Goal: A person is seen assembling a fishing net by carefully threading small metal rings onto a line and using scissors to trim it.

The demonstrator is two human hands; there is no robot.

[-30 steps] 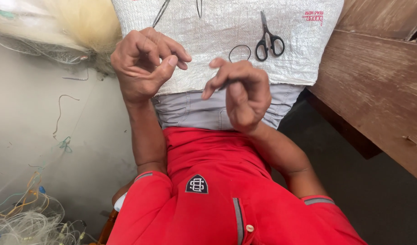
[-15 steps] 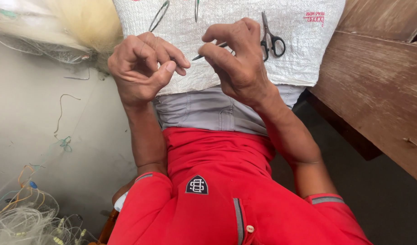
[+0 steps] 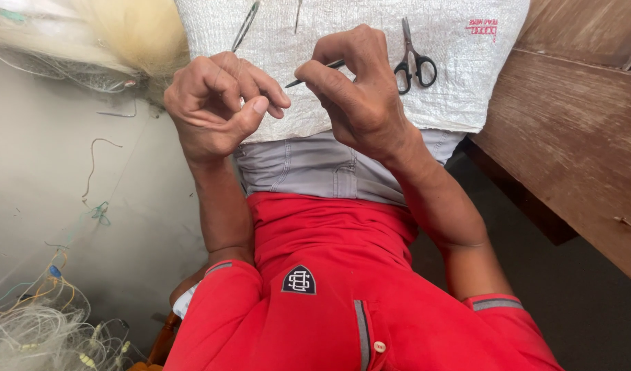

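Note:
My left hand (image 3: 216,106) is held over my lap with its fingers curled and the thumb pressed to the forefinger, pinching what looks like a very fine clear line that runs down to the left. My right hand (image 3: 360,93) is beside it, a little apart, gripping a thin dark needle (image 3: 315,73) whose tip points toward the left hand. Both hands hover above a white woven sack (image 3: 466,89) spread over my grey trousers. Small black-handled scissors (image 3: 413,58) lie on the sack just right of my right hand.
A thin metal tool (image 3: 245,26) lies on the sack's far edge. A pale fibre bundle (image 3: 123,34) is at the top left, and tangled net with coloured threads (image 3: 34,330) at the bottom left. A worn wooden bench (image 3: 576,137) runs along the right.
My right hand has risen from my lap and come up level with the left hand, now holding the needle. The left hand has stayed almost in place.

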